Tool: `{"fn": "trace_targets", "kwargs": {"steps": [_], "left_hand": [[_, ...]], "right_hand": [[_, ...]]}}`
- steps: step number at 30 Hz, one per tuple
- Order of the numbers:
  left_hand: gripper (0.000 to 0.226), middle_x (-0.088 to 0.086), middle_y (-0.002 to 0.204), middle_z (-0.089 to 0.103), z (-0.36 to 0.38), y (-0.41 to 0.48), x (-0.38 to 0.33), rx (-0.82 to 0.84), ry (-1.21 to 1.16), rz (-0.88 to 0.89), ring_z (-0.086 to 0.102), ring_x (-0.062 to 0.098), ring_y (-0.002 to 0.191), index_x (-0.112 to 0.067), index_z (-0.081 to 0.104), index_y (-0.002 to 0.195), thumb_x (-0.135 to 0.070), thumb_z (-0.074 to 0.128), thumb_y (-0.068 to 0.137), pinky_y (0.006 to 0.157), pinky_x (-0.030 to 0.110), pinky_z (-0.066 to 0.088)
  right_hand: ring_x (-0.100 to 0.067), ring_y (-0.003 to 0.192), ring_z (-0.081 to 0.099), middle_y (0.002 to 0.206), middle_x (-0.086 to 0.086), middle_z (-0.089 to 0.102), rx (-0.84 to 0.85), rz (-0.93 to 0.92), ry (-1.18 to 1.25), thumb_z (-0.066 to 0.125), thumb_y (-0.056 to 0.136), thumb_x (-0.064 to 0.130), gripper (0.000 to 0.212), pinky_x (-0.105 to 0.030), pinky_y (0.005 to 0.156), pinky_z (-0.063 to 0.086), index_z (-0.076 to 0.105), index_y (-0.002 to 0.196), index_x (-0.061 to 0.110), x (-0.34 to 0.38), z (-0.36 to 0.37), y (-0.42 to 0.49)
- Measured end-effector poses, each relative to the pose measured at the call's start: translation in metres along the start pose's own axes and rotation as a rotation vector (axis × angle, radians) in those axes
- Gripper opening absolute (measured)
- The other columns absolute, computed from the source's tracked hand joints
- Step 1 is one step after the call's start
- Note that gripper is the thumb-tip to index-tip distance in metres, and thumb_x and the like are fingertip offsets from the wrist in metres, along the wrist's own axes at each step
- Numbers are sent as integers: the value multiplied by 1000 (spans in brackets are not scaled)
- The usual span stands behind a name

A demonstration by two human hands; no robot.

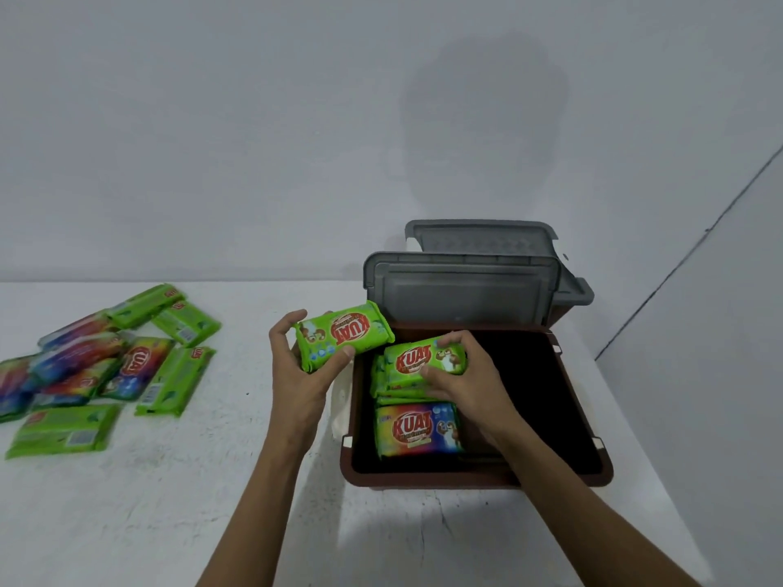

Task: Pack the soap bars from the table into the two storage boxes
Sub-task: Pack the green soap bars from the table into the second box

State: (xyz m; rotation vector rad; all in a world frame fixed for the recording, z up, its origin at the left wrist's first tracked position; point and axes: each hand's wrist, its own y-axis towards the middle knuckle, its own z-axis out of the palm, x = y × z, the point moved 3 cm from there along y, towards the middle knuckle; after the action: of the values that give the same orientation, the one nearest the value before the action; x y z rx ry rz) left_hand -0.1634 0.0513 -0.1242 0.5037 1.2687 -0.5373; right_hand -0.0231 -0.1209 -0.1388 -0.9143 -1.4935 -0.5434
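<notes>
Left hand (303, 366) fingers grip a green soap bar (345, 334) just above the near brown box's (474, 478) left rim; right hand (462, 381) fingers clasp a second green bar (419, 361) inside it — atop stacked bars — remaining soap bars (106, 368) lie far left on the desk (169, 502).

A: Soft, even light here, a touch dim, and the wall (212, 141) reads a flat grey-blue.

B: Look upper centre: a broad, faint shadow (483, 120) on that wall, so the light is coming from behind the camera.

A: Blur at the left edge, too. The pile of soap bars (97, 366) is smeared, print unreadable.

B: Centre is sharper. The worktop (169, 502) looks bright and slightly washed out, and the open box (529, 396) inside is almost pure black.

A: Wide-angle bend on the right-hand wall line.
</notes>
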Motion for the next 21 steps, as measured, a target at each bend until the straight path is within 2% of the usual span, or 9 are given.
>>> {"fn": "trace_targets", "kwargs": {"steps": [2,4,7,11,15,17,19,21], "left_hand": [[68,14,116,63,1,0,1,7,1,-3,68,22,100,-31,40,127,-2,76,78,74,22,55],[68,14,118,62,2,1,2,10,5,-4,68,22,101,-31,40,128,-2,76,77,74,22,55],[68,11,120,61,4,2,4,24,16,-11,67,21,103,-33,40,127,-5,77,77,74,22,56],[67,10,122,60,7,2,4,37,21,-25,66,22,105,-35,40,126,-6,76,77,73,22,56],[68,11,124,59,10,1,4,67,22,-37,66,23,106,-33,39,127,-6,76,77,74,23,57],[68,10,122,61,11,-1,3,84,26,-41,66,22,104,-31,39,128,-5,76,77,73,23,56],[67,10,120,62,10,-1,0,102,27,-45,68,20,101,-30,39,128,-4,75,77,73,23,57],[66,9,117,63,12,-2,-3,134,15,-57,69,20,100,-31,40,126,-3,75,77,73,25,57]], "right_hand": [[-13,82,71,104,6,66,0,-42,-330,71,87,31,29,-35,66,62,48,105,30,1,-2,-1],[-9,79,68,101,11,64,4,-62,-622,63,88,49,30,-36,68,60,43,107,38,0,-3,-1],[-10,80,65,103,10,65,14,-94,-888,51,90,61,35,-31,68,55,39,116,40,1,-1,-2],[-12,89,67,113,8,66,31,-142,-975,45,92,62,39,-31,70,54,38,124,40,3,3,-3],[-16,93,66,114,6,66,74,-165,-1048,39,92,65,43,-37,77,56,33,129,43,2,2,0],[-18,95,64,112,3,64,76,-128,-1082,39,91,67,50,-36,79,54,31,134,43,4,-6,2],[-20,92,62,105,0,60,-31,-135,-1068,44,89,67,53,-33,75,49,36,133,40,12,-16,4],[-15,82,60,93,3,59,-134,-210,-858,55,89,55,42,-27,67,45,48,123,32,23,-23,4]]}}
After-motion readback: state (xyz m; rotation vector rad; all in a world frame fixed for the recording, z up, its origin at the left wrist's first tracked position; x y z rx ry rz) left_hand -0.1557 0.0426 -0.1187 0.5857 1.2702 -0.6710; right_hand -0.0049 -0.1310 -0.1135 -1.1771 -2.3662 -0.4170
